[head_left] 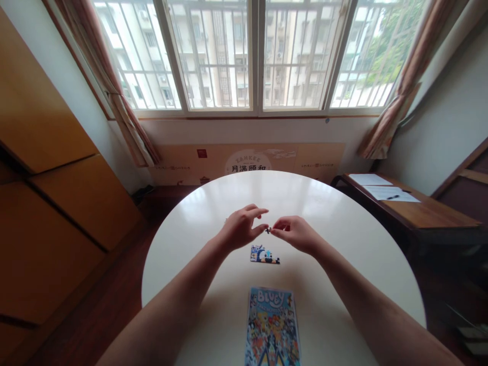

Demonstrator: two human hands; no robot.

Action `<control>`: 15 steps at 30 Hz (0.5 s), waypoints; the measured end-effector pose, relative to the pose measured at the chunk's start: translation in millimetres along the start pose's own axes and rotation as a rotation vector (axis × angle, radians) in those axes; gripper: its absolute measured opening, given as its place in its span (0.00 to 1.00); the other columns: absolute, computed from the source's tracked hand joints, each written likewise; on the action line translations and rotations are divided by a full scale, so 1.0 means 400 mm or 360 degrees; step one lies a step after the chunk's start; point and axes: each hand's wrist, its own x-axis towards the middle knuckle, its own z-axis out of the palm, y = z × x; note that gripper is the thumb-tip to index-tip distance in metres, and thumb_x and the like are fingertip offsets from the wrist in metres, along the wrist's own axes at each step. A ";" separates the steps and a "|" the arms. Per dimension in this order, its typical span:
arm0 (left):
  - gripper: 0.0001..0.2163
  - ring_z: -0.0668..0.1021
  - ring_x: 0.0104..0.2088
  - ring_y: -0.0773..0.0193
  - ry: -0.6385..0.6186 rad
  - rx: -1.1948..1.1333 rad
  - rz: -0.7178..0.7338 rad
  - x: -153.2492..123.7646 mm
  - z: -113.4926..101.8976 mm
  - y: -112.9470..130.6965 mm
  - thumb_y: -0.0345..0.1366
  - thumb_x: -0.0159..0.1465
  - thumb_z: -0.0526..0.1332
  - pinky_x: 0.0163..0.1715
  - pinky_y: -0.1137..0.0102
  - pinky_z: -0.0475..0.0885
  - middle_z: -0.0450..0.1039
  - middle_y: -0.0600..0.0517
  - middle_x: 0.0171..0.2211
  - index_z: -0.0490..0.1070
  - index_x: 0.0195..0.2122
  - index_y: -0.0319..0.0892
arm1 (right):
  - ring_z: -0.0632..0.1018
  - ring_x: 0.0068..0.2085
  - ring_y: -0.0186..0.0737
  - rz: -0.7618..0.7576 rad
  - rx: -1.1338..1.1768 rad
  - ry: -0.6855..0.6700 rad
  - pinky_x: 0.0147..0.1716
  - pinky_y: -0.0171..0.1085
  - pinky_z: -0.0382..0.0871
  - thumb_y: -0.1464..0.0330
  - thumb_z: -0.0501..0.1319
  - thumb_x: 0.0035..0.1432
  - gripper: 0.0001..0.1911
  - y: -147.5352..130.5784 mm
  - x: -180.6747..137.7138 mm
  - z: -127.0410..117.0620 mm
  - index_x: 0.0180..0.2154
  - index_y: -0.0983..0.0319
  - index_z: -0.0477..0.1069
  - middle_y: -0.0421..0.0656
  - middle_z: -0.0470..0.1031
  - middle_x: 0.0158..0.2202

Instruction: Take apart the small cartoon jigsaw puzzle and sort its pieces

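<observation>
Closest in is the colourful Bluey picture card point(272, 328) lying flat on the glossy white round surface point(343, 213), with a short strip of joined jigsaw pieces point(264, 254) just beyond it. Above that strip the right hand point(295, 234) pinches a small dark jigsaw piece point(268, 230), while the left hand point(240, 229) is loose-fingered, its tips just meeting the piece. Looks like they're working out which way it goes, so next it'd need turning to match the strip's edge.

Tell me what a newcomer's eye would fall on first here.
The left hand and right hand meet fingertip to fingertip on a small puzzle piece above the middle of the round white table. Just nearer lies a short joined strip of puzzle, and at the near edge a colourful Bluey picture.
</observation>
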 end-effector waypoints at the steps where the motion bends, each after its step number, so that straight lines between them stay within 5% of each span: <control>1: 0.16 0.76 0.29 0.66 -0.0034 -0.0003 0.0032 -0.001 0.004 0.009 0.39 0.63 0.65 0.30 0.70 0.72 0.75 0.49 0.41 0.74 0.52 0.44 | 0.74 0.32 0.36 0.0045 0.0136 0.0006 0.32 0.34 0.65 0.58 0.62 0.55 0.15 0.002 0.004 0.002 0.33 0.63 0.78 0.44 0.78 0.31; 9: 0.06 0.78 0.32 0.67 -0.0090 0.0069 0.0191 0.002 0.017 0.016 0.36 0.64 0.64 0.30 0.73 0.71 0.76 0.51 0.40 0.78 0.42 0.46 | 0.70 0.28 0.32 0.0412 0.0721 -0.0094 0.23 0.30 0.56 0.56 0.64 0.52 0.18 0.007 0.011 0.022 0.35 0.65 0.76 0.43 0.73 0.29; 15: 0.09 0.78 0.36 0.63 -0.0078 0.0173 -0.0043 0.004 0.005 -0.042 0.39 0.65 0.63 0.35 0.69 0.73 0.76 0.50 0.43 0.78 0.44 0.46 | 0.74 0.32 0.35 0.0274 0.0307 -0.0042 0.31 0.33 0.65 0.60 0.60 0.56 0.15 0.011 0.011 0.020 0.38 0.64 0.78 0.45 0.78 0.34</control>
